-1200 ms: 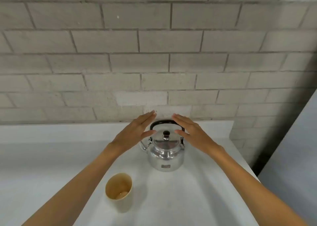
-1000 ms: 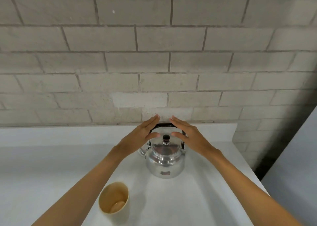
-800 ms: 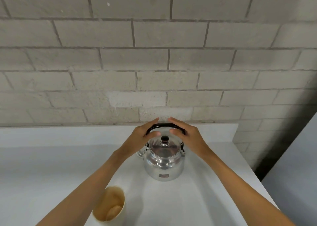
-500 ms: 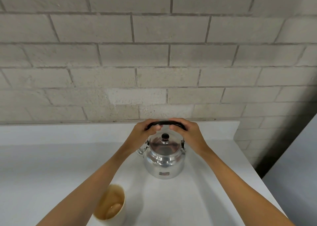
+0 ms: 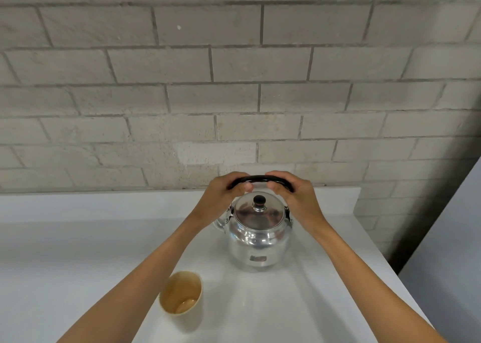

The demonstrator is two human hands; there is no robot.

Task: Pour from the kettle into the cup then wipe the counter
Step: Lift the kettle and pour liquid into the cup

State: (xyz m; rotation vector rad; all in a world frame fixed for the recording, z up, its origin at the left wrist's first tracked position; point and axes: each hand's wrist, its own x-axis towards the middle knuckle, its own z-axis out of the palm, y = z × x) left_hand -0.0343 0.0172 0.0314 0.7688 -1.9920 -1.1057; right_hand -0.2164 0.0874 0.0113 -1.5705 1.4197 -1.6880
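A shiny steel kettle with a black lid knob stands upright on the white counter, its spout pointing left behind my left wrist. Its black arched handle is raised. My left hand grips the handle's left end and my right hand grips its right end. A tan cup stands upright in front of the kettle and to its left, beside my left forearm, with its inside bottom showing.
A grey brick wall rises right behind the counter's low white backsplash. The counter ends at its right edge, with a dark gap and a pale grey panel beyond.
Both hands went from hovering open beside the kettle's handle to closing around it. The kettle has stayed on the counter.
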